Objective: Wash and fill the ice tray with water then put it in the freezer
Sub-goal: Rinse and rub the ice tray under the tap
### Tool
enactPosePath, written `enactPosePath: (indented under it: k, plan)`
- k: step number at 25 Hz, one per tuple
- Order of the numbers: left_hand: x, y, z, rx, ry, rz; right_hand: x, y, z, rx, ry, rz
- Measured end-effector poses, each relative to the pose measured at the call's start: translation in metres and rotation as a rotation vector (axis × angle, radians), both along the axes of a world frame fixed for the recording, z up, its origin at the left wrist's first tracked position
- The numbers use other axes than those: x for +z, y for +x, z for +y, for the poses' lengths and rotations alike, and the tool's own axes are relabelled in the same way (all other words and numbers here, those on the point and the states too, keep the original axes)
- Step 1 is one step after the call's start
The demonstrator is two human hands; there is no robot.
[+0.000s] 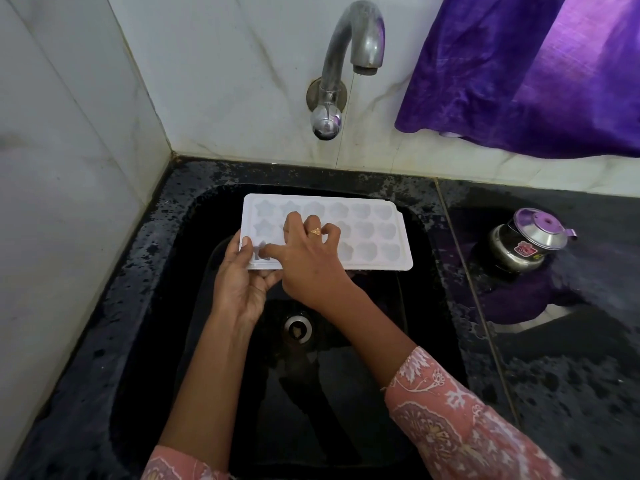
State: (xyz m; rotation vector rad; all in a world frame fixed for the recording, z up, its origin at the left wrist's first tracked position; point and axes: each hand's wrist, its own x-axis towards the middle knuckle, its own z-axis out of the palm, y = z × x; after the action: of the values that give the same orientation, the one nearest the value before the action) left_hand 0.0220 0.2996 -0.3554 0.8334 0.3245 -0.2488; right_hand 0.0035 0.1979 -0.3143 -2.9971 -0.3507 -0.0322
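While my left hand (242, 282) pinches the near-left corner of the ice tray (367, 233), thumb on top and fingers beneath, the tray hangs level over the black sink (145, 271), its long axis running away to the right of that grip. My right hand (308, 258) lies spread on the tray's left half, clasping nothing, its fingers pressing into the moulds just beside the held corner. I judge this as rubbing the cells clean; the tap (360, 46) stands beyond the tray's far edge, no water visibly running from it.
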Motion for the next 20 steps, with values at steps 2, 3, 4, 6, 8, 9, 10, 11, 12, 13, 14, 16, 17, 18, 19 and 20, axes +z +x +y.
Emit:
enactPosePath:
  k: [2,3,4,6,8,9,10,11,12,13,14,16,17,18,19,20]
  plan:
    - [-0.001,0.001,0.001,-0.001,0.004,0.0,-0.002,0.001,0.002,0.003,-0.003,0.002]
    - [-0.002,0.0,0.001,-0.005,0.005,0.0,-0.003,0.002,0.002,0.006,-0.004,0.001]
    - [-0.002,0.0,0.0,-0.01,0.008,0.0,-0.003,0.003,0.003,0.004,-0.009,-0.005]
    - [-0.001,-0.001,0.0,-0.015,0.009,-0.002,-0.004,0.003,0.001,-0.001,-0.037,-0.027]
    - [0.0,-0.002,-0.001,-0.007,-0.001,-0.003,-0.004,0.003,-0.002,-0.007,-0.055,-0.052]
    - [0.001,-0.002,-0.002,-0.001,-0.006,-0.004,-0.005,0.002,-0.001,-0.004,-0.081,-0.066]
    - [0.002,-0.002,-0.002,0.002,-0.005,-0.009,-0.007,0.001,0.001,-0.01,-0.133,-0.094]
    - [0.003,-0.002,-0.002,0.005,0.005,-0.019,-0.01,0.0,0.004,-0.043,-0.171,-0.129]
    - [0.004,-0.002,-0.002,0.006,0.018,-0.032,-0.012,0.0,0.006,-0.077,-0.179,-0.158]
    - [0.005,-0.002,-0.002,0.007,0.026,-0.043,-0.012,0.001,0.007,-0.088,-0.179,-0.181]
    - [0.005,-0.002,-0.001,0.011,0.025,-0.044,-0.013,0.001,0.007,-0.074,-0.169,-0.189]
    - [0.006,-0.003,0.0,0.027,0.007,-0.024,-0.012,0.001,0.006,-0.003,-0.118,-0.13]
    - [0.007,-0.003,0.0,0.034,-0.003,-0.015,-0.01,0.0,0.004,0.014,-0.071,-0.072]
    - [0.007,-0.003,-0.001,0.038,-0.013,-0.01,-0.007,0.0,0.001,0.016,-0.032,-0.027]
    - [0.007,-0.003,-0.001,0.037,-0.024,-0.012,-0.004,0.0,-0.001,0.01,0.001,0.003]
    - [0.007,-0.002,-0.001,0.033,-0.034,-0.019,-0.001,-0.001,-0.004,-0.003,0.056,0.017]
